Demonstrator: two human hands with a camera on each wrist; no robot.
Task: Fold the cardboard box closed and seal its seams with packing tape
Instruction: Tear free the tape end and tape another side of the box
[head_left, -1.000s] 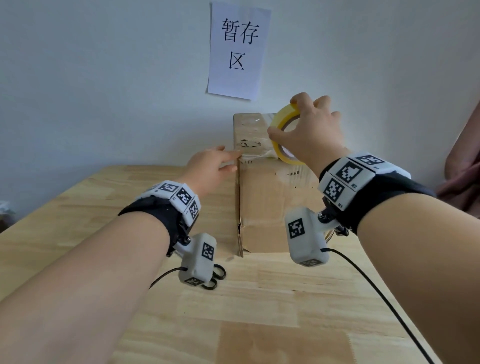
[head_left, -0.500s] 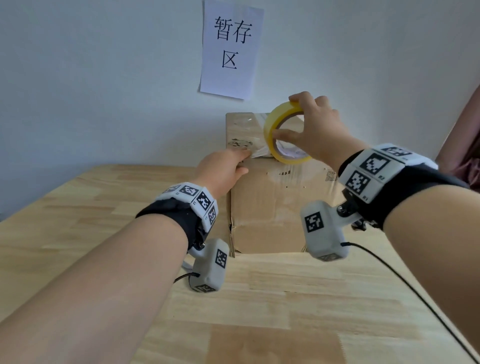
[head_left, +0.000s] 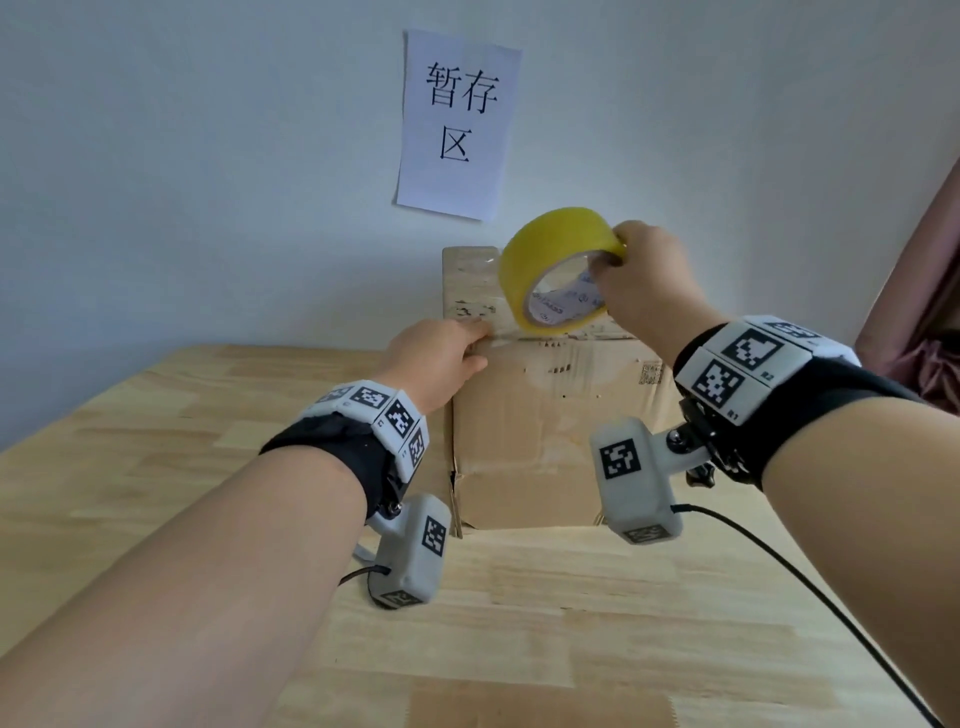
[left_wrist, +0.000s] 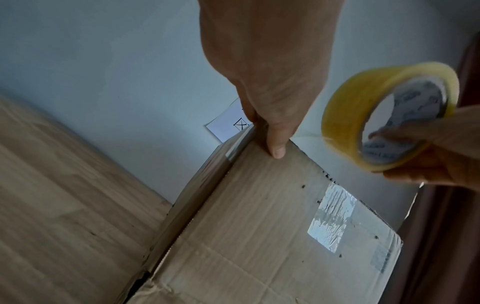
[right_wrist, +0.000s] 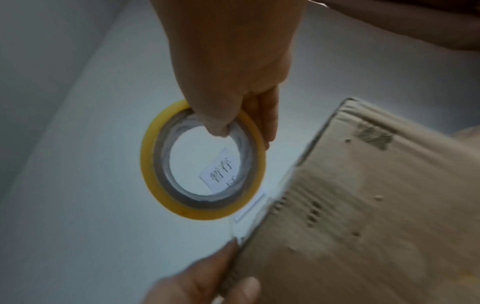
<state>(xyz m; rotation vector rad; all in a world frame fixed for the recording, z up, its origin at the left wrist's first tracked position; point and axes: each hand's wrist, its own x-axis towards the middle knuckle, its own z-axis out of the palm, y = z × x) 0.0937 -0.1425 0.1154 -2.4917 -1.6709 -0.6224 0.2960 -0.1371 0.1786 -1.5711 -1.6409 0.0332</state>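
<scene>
A brown cardboard box (head_left: 545, 431) stands closed on the wooden table (head_left: 156, 441), against the wall. My left hand (head_left: 441, 358) grips its top front edge near the left corner, fingers on top and thumb (left_wrist: 276, 144) on the front face. My right hand (head_left: 639, 280) holds a yellow roll of packing tape (head_left: 550, 260) in the air above the box top, thumb inside the core. In the right wrist view a thin clear strip (right_wrist: 249, 209) runs from the tape roll (right_wrist: 155, 164) to the box edge by my left hand (right_wrist: 207, 277).
A white paper sign (head_left: 460, 124) hangs on the wall right behind the box. A reddish cloth (head_left: 924, 312) hangs at the right edge. An old patch of clear tape (left_wrist: 330, 218) is stuck on the box's front face. A black cable (head_left: 831, 597) trails across the table.
My right hand has lifted the tape roll off the box edge, up and to the right, turning its broad face towards me. The left hand has stayed on the corner.
</scene>
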